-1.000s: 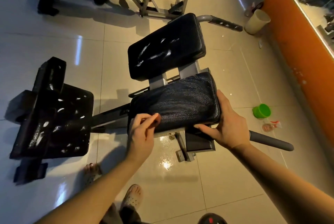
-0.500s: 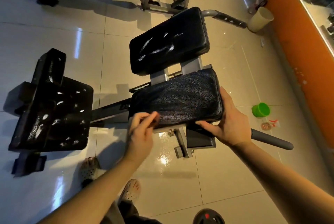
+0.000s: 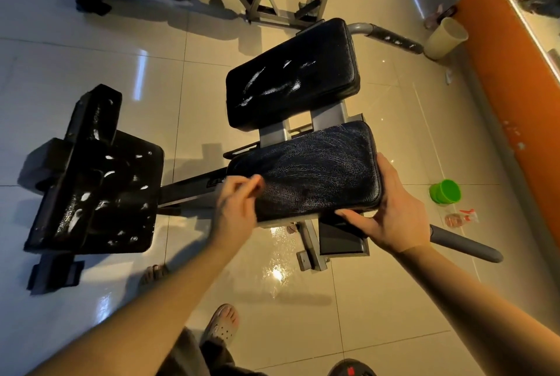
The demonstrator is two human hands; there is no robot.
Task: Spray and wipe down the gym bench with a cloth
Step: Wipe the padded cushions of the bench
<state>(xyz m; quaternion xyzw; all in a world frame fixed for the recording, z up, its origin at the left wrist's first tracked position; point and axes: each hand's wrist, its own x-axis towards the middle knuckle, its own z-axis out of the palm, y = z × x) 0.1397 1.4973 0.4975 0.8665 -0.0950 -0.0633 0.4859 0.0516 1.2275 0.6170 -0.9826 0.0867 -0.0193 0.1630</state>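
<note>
The gym bench has two black pads. Its near pad (image 3: 312, 169) is cracked and streaked with wipe marks, and the far pad (image 3: 291, 72) carries white foam smears. My left hand (image 3: 233, 209) sits at the near pad's left front corner, fingers curled with the thumb against them; it is blurred and nothing shows in it. My right hand (image 3: 391, 215) grips the pad's right end, thumb along the front edge. No cloth or spray bottle is clearly in view.
A black foot plate (image 3: 100, 193) with foam spots lies left. On the floor at right are a green cup (image 3: 445, 192), a small bottle (image 3: 460, 218) and a grey handle bar (image 3: 466, 243). The tiles (image 3: 278, 257) under the bench are wet. A pale bin (image 3: 445, 39) stands by the orange wall.
Both hands stay on the near pad. My left hand has shifted a little at the pad's corner, and my view has moved slightly.
</note>
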